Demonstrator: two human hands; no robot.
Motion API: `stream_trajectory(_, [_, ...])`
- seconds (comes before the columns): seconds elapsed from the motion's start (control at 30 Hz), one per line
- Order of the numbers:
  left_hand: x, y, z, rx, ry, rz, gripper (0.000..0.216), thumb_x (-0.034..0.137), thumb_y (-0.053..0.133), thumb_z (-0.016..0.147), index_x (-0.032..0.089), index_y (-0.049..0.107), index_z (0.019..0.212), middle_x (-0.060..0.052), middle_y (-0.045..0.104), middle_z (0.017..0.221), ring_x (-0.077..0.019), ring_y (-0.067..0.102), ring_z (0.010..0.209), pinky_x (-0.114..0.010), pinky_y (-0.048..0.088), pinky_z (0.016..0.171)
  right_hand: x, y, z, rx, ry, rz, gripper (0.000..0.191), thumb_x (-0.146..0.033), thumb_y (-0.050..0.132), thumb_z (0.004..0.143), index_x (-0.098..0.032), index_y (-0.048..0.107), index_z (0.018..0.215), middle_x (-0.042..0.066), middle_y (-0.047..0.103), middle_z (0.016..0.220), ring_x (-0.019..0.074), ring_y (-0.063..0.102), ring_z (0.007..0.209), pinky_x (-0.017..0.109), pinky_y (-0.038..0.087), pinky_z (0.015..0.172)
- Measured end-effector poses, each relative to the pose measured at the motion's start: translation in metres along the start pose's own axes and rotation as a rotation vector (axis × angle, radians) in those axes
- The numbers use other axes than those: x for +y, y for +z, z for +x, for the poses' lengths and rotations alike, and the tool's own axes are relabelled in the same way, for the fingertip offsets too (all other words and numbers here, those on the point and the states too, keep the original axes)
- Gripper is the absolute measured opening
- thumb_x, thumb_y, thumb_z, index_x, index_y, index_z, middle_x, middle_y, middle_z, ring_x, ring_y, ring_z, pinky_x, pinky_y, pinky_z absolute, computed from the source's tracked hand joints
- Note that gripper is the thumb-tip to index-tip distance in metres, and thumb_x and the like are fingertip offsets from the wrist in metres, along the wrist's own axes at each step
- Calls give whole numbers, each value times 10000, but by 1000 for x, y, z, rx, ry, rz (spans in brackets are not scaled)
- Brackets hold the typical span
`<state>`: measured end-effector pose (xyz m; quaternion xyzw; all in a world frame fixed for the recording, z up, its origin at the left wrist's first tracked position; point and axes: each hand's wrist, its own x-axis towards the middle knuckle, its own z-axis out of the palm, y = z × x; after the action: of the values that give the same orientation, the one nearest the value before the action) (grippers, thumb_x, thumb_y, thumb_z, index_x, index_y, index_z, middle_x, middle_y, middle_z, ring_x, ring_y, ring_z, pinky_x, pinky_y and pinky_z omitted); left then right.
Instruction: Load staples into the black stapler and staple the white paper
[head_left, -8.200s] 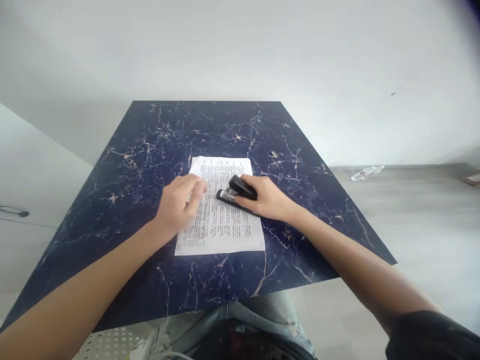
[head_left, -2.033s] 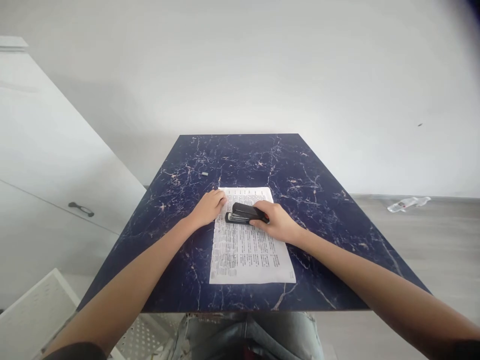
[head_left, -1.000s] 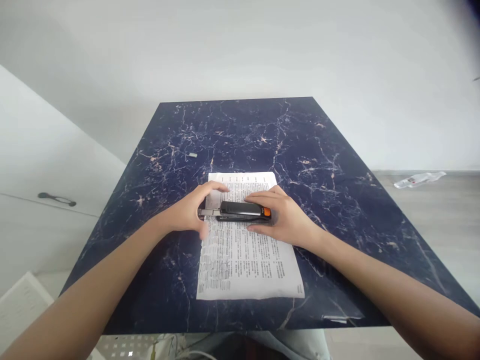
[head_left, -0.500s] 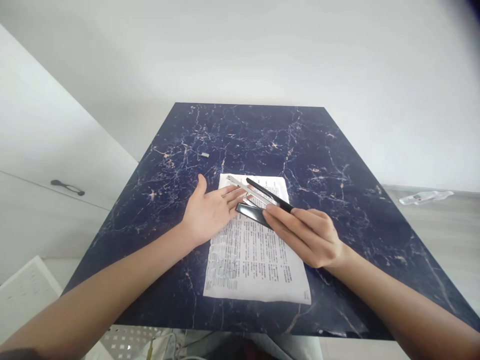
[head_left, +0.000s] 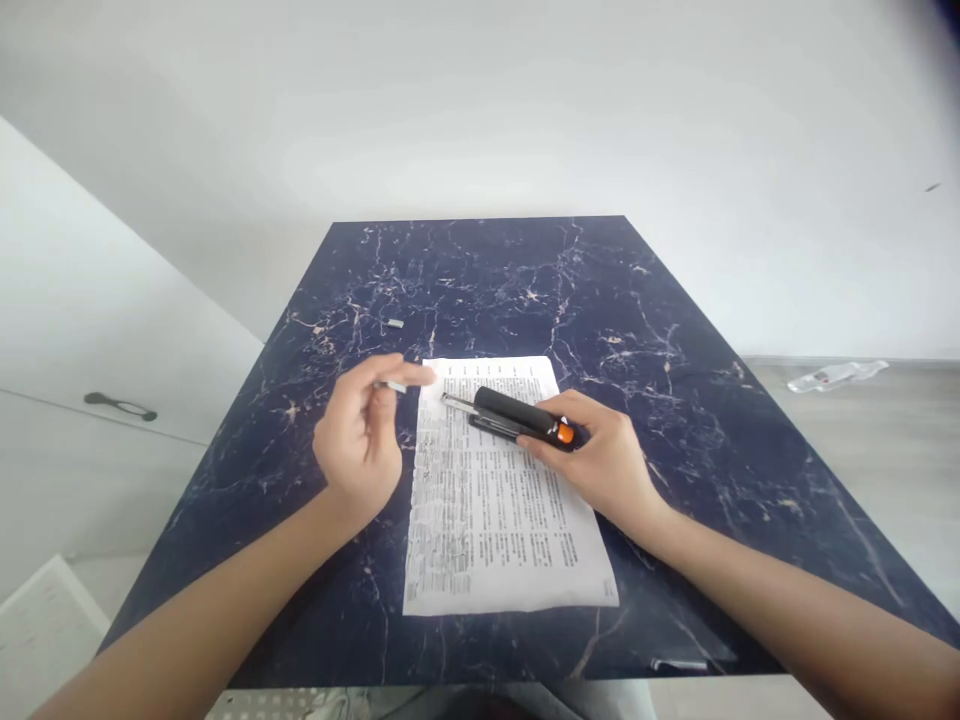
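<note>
My right hand point(head_left: 600, 460) is wrapped round the rear of a black stapler point(head_left: 517, 412) with an orange patch near its back end. The stapler's metal staple channel sticks out past the black body, pointing left over the paper. Between the thumb and fingers of my left hand point(head_left: 364, 430) is a small silvery strip of staples point(head_left: 391, 386). That hand is held beside the upper left edge of the printed sheet point(head_left: 517, 560). Part of the sheet is hidden under the stapler and my right hand.
Another small silvery strip point(head_left: 395, 324) lies further back on the dark blue marbled table point(head_left: 480, 260). A clear plastic wrapper point(head_left: 838, 376) is on the floor to the right. At the left stands a white cabinet with a dark handle point(head_left: 120, 406).
My left hand has turned from an open palm to a pinch and moved left, now showing a staple strip. The stapler has rolled over in my right hand, its black top now facing up.
</note>
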<state>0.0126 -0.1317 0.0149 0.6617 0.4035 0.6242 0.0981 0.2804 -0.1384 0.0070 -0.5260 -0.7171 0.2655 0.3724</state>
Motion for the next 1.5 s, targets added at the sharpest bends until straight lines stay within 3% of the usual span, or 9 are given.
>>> stream_trajectory(0.17, [21,3,-7,-337,300,120,213,158,668,1052,257,685,1240,15,849,1017,-166,829,881,-419,634,1037,-3,-3,2,162,-453,-153,582,-399,971,794,-238,747,1307,117,743,1264,309,687,1093,537,551,935])
stream_trajectory(0.3, [36,10,-16,-504,346,57,98,176,713,1035,227,639,997,51,840,902,-109,784,705,-399,578,1066,-10,-3,-1,59,-883,5,403,-190,811,964,-218,720,1356,67,770,1104,204,691,959,397,576,814])
stream_trajectory(0.43, [41,13,-27,-543,304,-15,150,162,749,999,246,645,932,56,833,863,-136,767,682,-452,550,1080,-13,0,-5,21,-999,102,315,-106,747,981,-187,753,1285,44,801,1031,183,691,881,355,606,755])
stream_trajectory(0.53, [28,10,-24,-525,204,-21,47,319,760,999,330,716,1013,62,835,876,-204,767,702,-529,526,1081,-8,-12,6,37,-875,91,292,-72,731,971,-266,779,1184,-12,819,962,165,732,830,348,617,742])
stream_trajectory(0.63, [-4,-2,-2,-360,165,152,63,340,682,1020,324,734,987,19,819,876,-228,731,722,-522,533,993,16,-39,32,147,-440,-14,189,-145,785,928,-310,807,1016,-31,826,932,192,756,821,383,628,753])
stream_trajectory(0.8, [-77,-36,49,-315,-39,579,265,375,552,1043,250,751,1166,-112,771,1207,-341,685,1201,-543,483,1137,90,-79,77,302,120,-14,65,-289,852,801,-241,809,805,78,834,887,297,785,839,456,633,819])
stream_trajectory(1.03, [-127,-26,57,-762,-189,763,589,390,356,1099,165,439,1636,-165,363,1760,-404,310,1637,-700,235,1304,141,-79,101,296,211,-200,274,-376,886,737,-172,860,918,89,798,799,252,730,744,408,584,802])
stream_trajectory(1.23, [-113,-24,53,-714,-88,785,430,323,392,1069,139,667,1343,-187,653,1407,-361,614,1303,-551,470,1169,146,-82,101,390,237,-83,237,-304,829,763,-161,844,952,104,804,823,271,759,761,404,586,819])
stream_trajectory(1.5, [-105,-34,51,-626,-66,706,203,287,495,1003,208,682,985,-139,684,1149,-329,656,1123,-517,524,1076,138,-81,97,544,210,-134,280,-247,572,901,-178,801,1047,117,782,959,226,716,668,414,590,782])
